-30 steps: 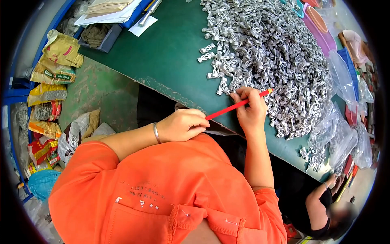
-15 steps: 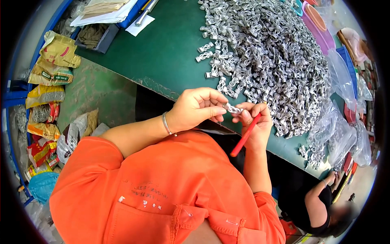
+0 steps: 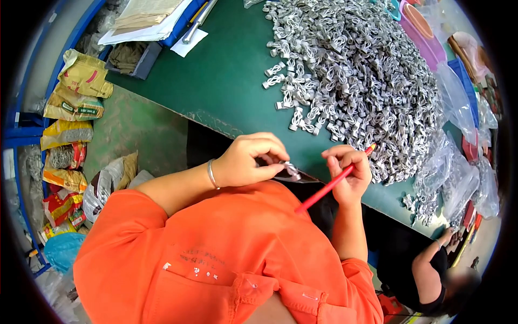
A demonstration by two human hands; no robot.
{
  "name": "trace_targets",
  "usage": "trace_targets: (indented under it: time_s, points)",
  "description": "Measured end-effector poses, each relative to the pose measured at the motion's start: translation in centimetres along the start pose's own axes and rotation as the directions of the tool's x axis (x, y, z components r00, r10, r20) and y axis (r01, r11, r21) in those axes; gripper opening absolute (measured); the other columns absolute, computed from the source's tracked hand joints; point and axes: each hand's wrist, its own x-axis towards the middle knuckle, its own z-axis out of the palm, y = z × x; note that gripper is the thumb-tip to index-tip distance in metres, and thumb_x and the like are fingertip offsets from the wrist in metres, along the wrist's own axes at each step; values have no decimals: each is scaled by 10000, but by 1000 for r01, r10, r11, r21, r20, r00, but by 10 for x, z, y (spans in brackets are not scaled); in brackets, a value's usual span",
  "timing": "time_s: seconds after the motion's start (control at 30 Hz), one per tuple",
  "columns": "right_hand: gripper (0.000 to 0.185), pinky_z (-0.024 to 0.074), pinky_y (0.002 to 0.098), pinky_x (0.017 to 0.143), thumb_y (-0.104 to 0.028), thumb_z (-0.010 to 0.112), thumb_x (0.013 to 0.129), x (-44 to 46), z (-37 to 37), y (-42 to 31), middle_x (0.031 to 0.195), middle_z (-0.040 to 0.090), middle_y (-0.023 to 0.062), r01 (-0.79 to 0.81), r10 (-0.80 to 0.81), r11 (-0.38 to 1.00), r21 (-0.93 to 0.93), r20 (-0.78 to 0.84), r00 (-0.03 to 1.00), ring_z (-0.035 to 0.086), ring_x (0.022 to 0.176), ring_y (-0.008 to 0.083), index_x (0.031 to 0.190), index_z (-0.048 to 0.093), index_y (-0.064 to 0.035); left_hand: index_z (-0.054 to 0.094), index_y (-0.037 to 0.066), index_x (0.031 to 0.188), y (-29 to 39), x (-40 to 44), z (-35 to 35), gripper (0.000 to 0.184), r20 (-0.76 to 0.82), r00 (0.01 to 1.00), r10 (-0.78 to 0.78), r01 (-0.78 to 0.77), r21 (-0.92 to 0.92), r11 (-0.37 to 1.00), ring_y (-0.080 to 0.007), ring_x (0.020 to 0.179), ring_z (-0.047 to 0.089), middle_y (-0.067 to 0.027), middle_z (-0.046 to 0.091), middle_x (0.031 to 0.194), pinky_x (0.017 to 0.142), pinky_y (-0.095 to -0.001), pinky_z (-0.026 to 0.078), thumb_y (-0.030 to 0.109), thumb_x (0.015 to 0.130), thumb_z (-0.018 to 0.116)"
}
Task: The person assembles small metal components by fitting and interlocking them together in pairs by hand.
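Orange cloth covers both upper arms, and from its sleeves the bare forearms reach forward in front of the chest. The left arm bends across the body, a silver bracelet [image 3: 212, 174] around its wrist; its left hand [image 3: 252, 161] is turned inward with the fingers curled, thumb and fingertips closed together on a small grey looped piece [image 3: 292, 171], which sticks out toward the other hand, just off the table's near edge. Rising more upright, the right forearm ends in a right hand [image 3: 350, 174] with bent fingers, curled around a red pen [image 3: 326, 190] that slants across it, yellow end up toward the pile; whether its thumb and forefinger quite touch I cannot tell. Beyond the hands, a broad pile of similar grey pieces [image 3: 356, 70] lies on the green table [image 3: 216, 70].
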Motion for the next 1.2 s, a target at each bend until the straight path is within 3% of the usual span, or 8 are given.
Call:
trace_targets:
  time_s: [0.1,0.3,0.57,0.67,0.77,0.87,1.03,1.2]
  points:
    - [236,483,272,648,104,633,764,8,0,11,850,655,139,-5,2,970,-243,-12,1000,610,726,185,754,440,-31,622,-55,962,-6,-10,1,192,12,1000,-21,20,44,999,-144,799,627,-105,591,947,694,-243,550,-83,773,642]
    - [247,479,348,663,101,664,650,24,8,24,863,652,106,234,-159,785,-574,180,971,598,775,284,752,485,-34,586,-66,1001,-10,-10,2,167,-144,943,-300,215,-424,880,-151,843,612,-98,581,960,741,-264,519,-81,835,586]
    - [242,478,311,635,105,663,712,10,3,8,841,648,100,150,-75,854,-498,167,983,595,728,226,741,463,-29,572,-70,988,-11,-5,-1,146,-128,929,-347,254,-463,849,-161,841,623,-110,607,934,768,-281,536,-56,844,594]
    - [214,506,252,660,81,654,782,-3,19,1,931,641,136,-158,158,987,2,37,987,605,762,116,772,463,-15,571,-70,987,-11,-5,2,142,-118,925,-362,261,-497,828,-163,842,624,-115,609,936,766,-282,536,-53,847,594]
    - [252,511,249,655,80,696,747,-7,28,2,954,635,143,-82,83,997,-17,108,991,614,750,129,781,466,-18,570,-68,981,-10,-4,5,143,-91,917,-387,291,-510,809,-165,847,624,-105,603,935,767,-279,533,-58,842,600]
    - [270,495,247,597,74,719,726,-11,27,1,912,647,137,-26,33,998,-53,137,990,606,701,142,762,472,-28,578,-60,958,-11,-8,8,132,-135,951,-277,196,-428,882,-168,831,629,-98,595,929,746,-269,534,-69,829,606]
    - [271,477,278,584,80,710,704,-8,13,8,888,655,123,36,-22,945,-324,47,999,597,689,193,747,468,-33,617,-36,886,-10,-25,1,125,69,992,-107,94,173,980,-138,761,643,-102,595,936,626,-227,538,-56,765,637]
    - [260,476,306,641,69,698,711,2,11,19,879,644,132,210,-152,796,-567,150,977,592,745,277,758,462,-27,645,-19,960,-17,-30,11,187,76,991,-109,95,163,982,-171,829,660,-111,631,976,668,-241,557,-42,776,632]
